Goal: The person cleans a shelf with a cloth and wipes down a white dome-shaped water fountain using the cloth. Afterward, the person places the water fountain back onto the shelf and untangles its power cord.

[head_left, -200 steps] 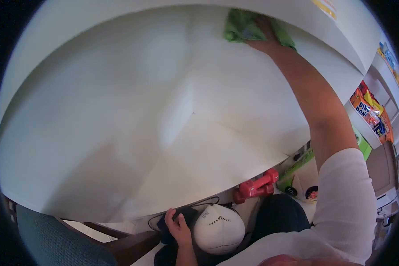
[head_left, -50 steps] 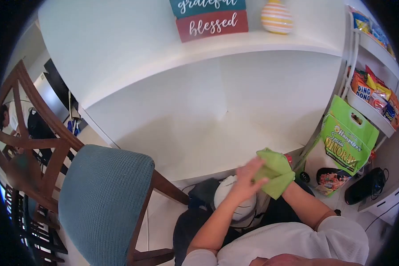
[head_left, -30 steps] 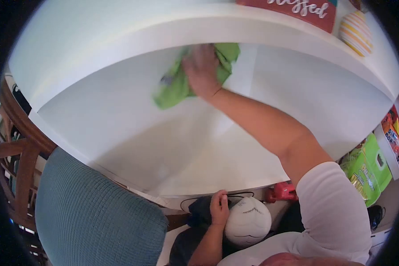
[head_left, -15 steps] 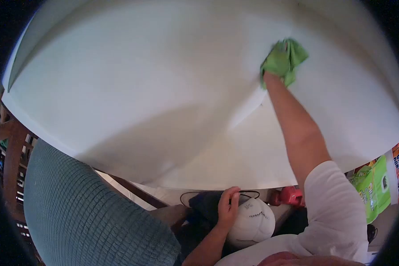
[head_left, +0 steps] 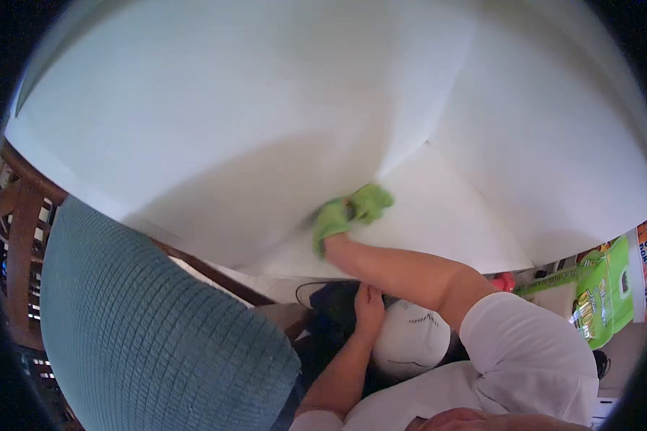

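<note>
The right hand [head_left: 335, 239] works the green cloth [head_left: 372, 203] at frame centre, over the white cabinet floor [head_left: 442, 215]. Finger closure is indeterminable there and in the left hand [head_left: 369, 307], lower centre. Flat, even pressure should suit, seams included.

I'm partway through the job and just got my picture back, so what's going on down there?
A person has their right hand in a green cloth, low inside a white compartment, seemingly on its floor near the front edge. The cloth is bunched and hides most of that hand. The left hand is beside a white rounded object, with no cloth in it. A blue-covered chair stands to the left.
</note>
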A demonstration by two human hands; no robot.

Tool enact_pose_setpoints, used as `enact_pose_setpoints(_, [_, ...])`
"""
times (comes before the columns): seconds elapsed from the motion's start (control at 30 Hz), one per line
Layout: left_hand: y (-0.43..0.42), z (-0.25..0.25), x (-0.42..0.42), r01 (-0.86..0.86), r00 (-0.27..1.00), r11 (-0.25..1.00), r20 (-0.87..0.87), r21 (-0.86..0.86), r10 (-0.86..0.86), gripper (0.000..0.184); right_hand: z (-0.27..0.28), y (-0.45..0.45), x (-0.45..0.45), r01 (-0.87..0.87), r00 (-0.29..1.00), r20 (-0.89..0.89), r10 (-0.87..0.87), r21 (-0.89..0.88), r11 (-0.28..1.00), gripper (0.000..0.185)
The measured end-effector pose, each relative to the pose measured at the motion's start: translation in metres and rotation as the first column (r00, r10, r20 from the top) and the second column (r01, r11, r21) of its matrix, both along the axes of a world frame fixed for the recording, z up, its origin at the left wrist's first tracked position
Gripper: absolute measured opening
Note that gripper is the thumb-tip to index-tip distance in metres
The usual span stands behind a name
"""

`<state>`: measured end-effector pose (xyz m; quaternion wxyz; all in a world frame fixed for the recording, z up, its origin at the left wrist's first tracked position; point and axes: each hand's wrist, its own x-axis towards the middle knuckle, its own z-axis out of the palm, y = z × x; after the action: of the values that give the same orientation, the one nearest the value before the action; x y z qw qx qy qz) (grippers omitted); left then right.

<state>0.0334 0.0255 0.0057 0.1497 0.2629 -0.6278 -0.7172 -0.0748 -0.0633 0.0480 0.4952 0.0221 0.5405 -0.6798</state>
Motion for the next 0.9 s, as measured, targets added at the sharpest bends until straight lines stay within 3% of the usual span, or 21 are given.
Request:
enact_pose_setpoints(0.07, [-0.002,-0.014,0.012,0.109,0.993,0.944,0.076,-0.312,-0.090,0.032,0.029,-0.014,0.049,-0.201,0.953,0.201,0.226,-0.139,0.970,0.030])
enact_pose_setpoints(0.13, [-0.014,-0.054,0.014,0.323,0.945,0.798,0.209,-0.508,-0.250,0.046,0.052,-0.017,0.074,-0.278,0.894,0.274,0.353,-0.277,0.920,0.030])
enact_pose_setpoints(0.23, [-0.030,-0.100,-0.002,0.400,0.917,0.817,0.183,-0.415,-0.355,0.041,0.039,0.005,0.079,-0.175,0.909,0.187,0.372,-0.639,0.749,0.031])
enact_pose_setpoints(0.3, [-0.023,-0.101,-0.005,0.396,0.916,0.895,0.020,-0.207,-0.400,0.040,0.039,0.044,0.063,-0.132,0.934,0.204,0.294,-0.567,0.813,0.032])
enact_pose_setpoints(0.37, [-0.015,-0.085,-0.004,0.352,0.918,0.920,-0.258,0.175,-0.302,0.040,0.042,0.090,0.057,0.046,0.916,0.300,0.265,-0.737,0.675,0.034])
enact_pose_setpoints(0.43, [-0.011,-0.057,-0.001,0.343,0.887,0.776,-0.455,0.529,-0.082,0.039,0.067,0.153,0.049,0.065,0.906,0.390,0.167,-0.518,0.853,0.032])
enact_pose_setpoints(0.5, [-0.012,-0.015,0.002,0.209,0.951,0.900,-0.292,0.383,-0.096,0.039,0.100,0.203,0.051,-0.003,0.897,0.328,0.296,-0.666,0.746,0.030])
enact_pose_setpoints(0.53, [-0.009,0.033,0.009,0.097,0.995,0.888,-0.071,0.450,-0.073,0.043,0.114,0.228,0.054,-0.028,0.889,0.294,0.351,-0.732,0.681,0.030])
enact_pose_setpoints(0.57, [-0.008,0.043,0.013,0.171,0.983,0.883,-0.136,0.438,-0.123,0.043,0.118,0.255,0.054,-0.050,0.880,0.253,0.402,-0.792,0.608,0.030])
enact_pose_setpoints(0.63, [-0.002,0.052,0.022,0.271,0.954,0.894,-0.226,0.357,-0.199,0.044,0.098,0.320,0.041,0.171,0.968,0.246,-0.051,-0.496,0.851,0.037])
enact_pose_setpoints(0.73, [0.008,0.078,0.035,0.372,0.898,0.922,-0.295,0.106,-0.328,0.048,0.116,0.347,0.069,0.179,0.972,-0.088,-0.218,-0.324,0.929,0.045])
enact_pose_setpoints(0.8, [0.032,0.103,0.046,0.438,0.833,0.892,-0.323,-0.111,-0.449,0.058,0.094,0.368,0.072,-0.043,0.982,-0.187,-0.027,-0.362,0.931,0.062])
enact_pose_setpoints(0.87, [0.056,0.131,0.062,0.540,0.695,0.783,-0.362,-0.307,-0.621,0.043,0.129,0.358,0.114,0.042,0.995,0.099,0.014,-0.545,0.837,0.069])
enact_pose_setpoints(0.9, [0.064,0.136,0.069,0.573,0.614,0.712,-0.363,-0.405,-0.701,0.036,0.122,0.360,0.116,-0.014,0.999,0.033,0.039,-0.550,0.835,0.076])
